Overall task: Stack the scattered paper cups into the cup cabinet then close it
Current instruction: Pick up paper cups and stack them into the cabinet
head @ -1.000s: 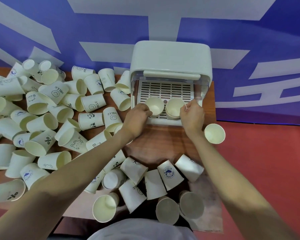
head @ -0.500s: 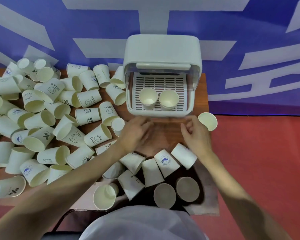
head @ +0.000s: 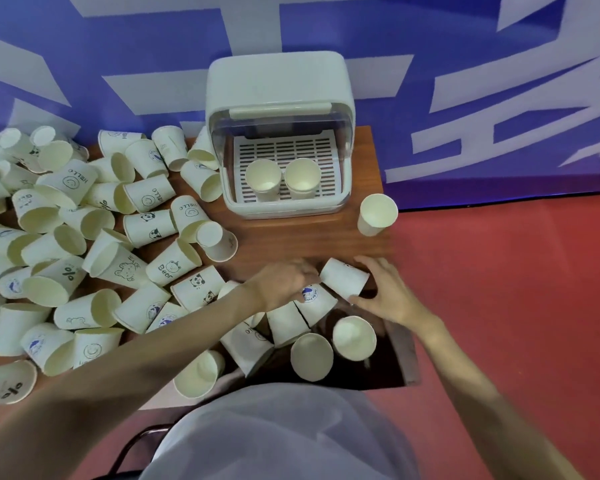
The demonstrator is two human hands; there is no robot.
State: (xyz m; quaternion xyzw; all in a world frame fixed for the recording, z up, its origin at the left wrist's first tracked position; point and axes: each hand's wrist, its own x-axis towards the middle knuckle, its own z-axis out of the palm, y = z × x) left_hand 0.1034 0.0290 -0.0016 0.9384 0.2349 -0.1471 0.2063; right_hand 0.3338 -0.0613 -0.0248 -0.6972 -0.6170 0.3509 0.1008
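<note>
Below, on the brown wooden desk (head: pixel 343 237), both hands worked among the scattered white paper cups (head: pixel 84 244). The right hand (head: pixel 387 292) had its fingers and thumb curled round a plain white paper cup lying on its side (head: pixel 343 282). The left hand (head: pixel 284 282) was curled over a blue-logo paper cup (head: pixel 314 303) just beside it; whether it actually gripped that cup could not be told. The white plastic cup cabinet (head: pixel 278 84) stood at the desk's far edge with its clear lid raised, and two upright paper cups (head: pixel 281 178) sat side by side on its slatted tray. One more upright paper cup (head: pixel 376 214) stood alone to the right of the cabinet. Most cups lay heaped on the left of the desk.
</note>
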